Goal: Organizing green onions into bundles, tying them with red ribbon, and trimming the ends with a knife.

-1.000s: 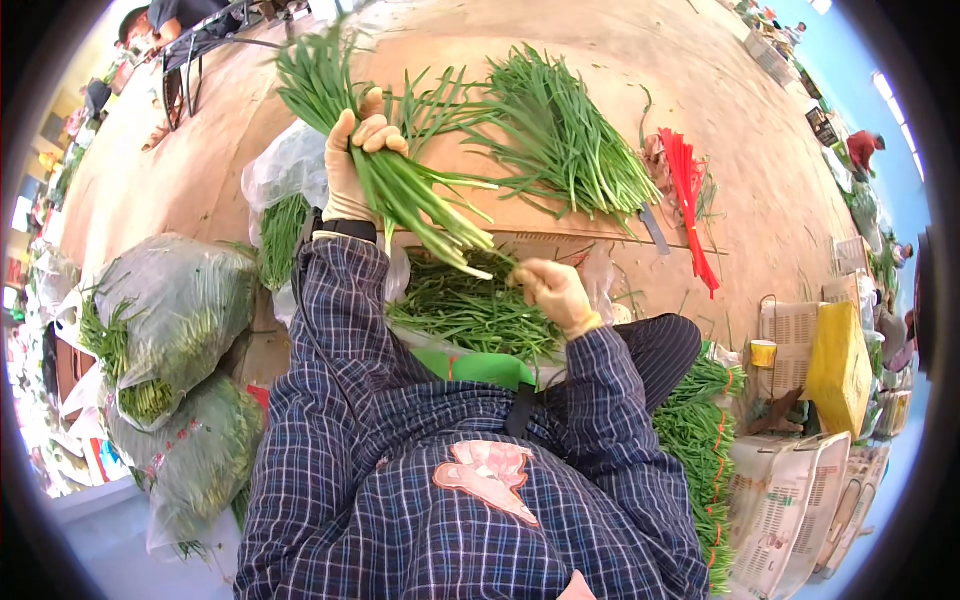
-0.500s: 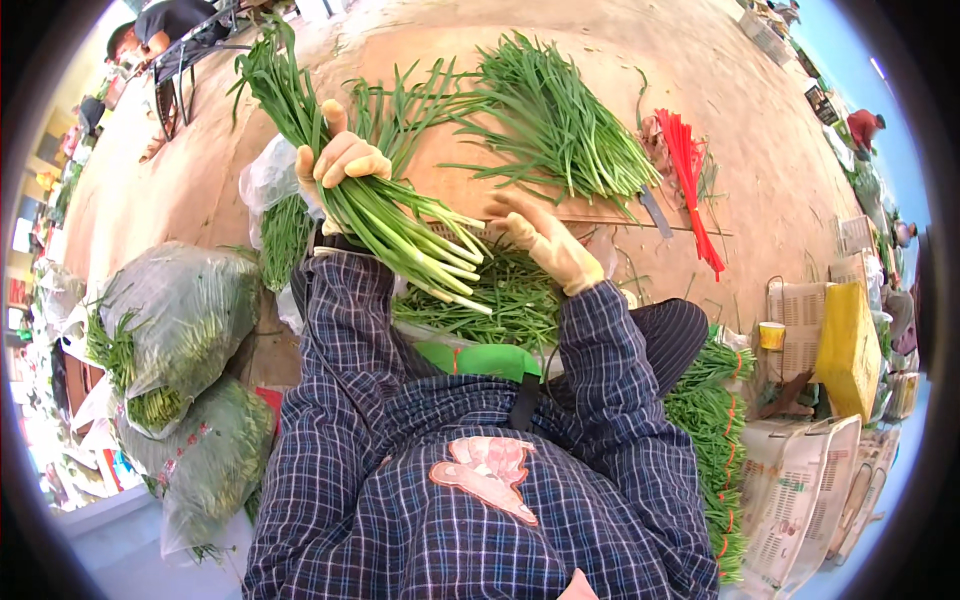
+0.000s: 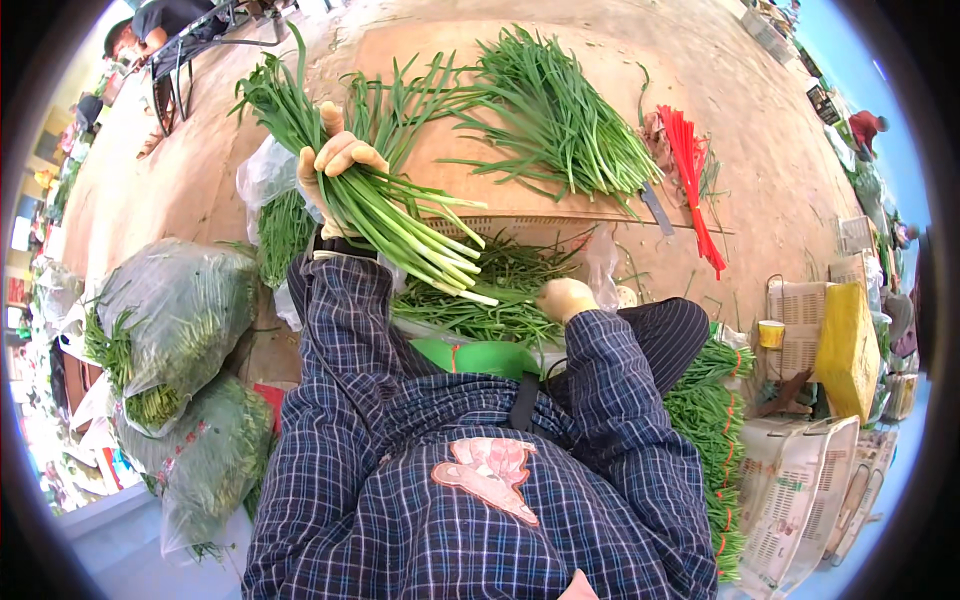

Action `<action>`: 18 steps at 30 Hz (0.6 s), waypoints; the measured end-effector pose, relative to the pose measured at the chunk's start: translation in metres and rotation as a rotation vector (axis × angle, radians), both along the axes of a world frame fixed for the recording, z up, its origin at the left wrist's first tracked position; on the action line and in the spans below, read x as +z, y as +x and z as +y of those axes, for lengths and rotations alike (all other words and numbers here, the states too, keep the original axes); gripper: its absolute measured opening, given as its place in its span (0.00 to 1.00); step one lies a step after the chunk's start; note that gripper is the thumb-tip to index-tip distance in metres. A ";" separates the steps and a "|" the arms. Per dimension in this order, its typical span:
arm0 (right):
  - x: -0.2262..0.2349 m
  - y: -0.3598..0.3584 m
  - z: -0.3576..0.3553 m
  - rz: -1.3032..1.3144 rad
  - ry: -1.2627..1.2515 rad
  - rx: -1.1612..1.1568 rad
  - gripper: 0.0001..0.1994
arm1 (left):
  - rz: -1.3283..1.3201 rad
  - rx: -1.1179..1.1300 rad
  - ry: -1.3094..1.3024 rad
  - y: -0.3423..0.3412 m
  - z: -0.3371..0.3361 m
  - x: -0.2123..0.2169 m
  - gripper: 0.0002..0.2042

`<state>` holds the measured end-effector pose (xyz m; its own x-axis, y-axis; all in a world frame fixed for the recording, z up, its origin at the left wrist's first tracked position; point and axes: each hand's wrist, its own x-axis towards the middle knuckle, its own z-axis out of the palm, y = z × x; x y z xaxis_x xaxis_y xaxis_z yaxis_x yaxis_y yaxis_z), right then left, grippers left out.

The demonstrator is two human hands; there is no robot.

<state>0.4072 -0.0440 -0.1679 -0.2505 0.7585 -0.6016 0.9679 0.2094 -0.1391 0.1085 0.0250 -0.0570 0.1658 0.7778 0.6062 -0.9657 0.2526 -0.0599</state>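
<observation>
My left hand (image 3: 340,160), in a pale glove, is closed round a bunch of garlic chives (image 3: 410,225). The leafy tops point up and away to the left, while the pale stem ends fan out to the right above my lap. Lower and to the right, my gloved right hand (image 3: 566,299) is curled at the edge of a heap of loose chives (image 3: 470,306). Its fingertips are turned down and hidden, so what they hold does not show. Beyond the hands, a large pile of chives (image 3: 580,130) lies on a wooden board (image 3: 420,60).
Red ties (image 3: 688,170) lie right of the pile, beside a flat metal blade (image 3: 657,210). Plastic bags of greens (image 3: 185,310) stand at my left. Tied bunches (image 3: 705,430) line my right side, near a yellow container (image 3: 848,350) and crates (image 3: 795,490).
My right hand has come down and toward me from beside the stem ends to the loose heap, its fingers now curled. The left hand keeps its bunch almost in place.
</observation>
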 end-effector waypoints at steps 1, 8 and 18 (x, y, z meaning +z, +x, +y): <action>0.001 0.003 0.001 -0.145 -0.052 -0.040 0.20 | 0.010 -0.011 0.016 -0.002 0.001 0.001 0.21; 0.071 -0.037 0.018 1.546 -0.102 -0.179 0.24 | 0.043 -0.035 -0.023 0.011 0.001 -0.004 0.22; 0.056 -0.075 0.011 1.856 -0.232 -0.846 0.13 | 0.221 0.282 -0.368 0.021 -0.006 -0.009 0.21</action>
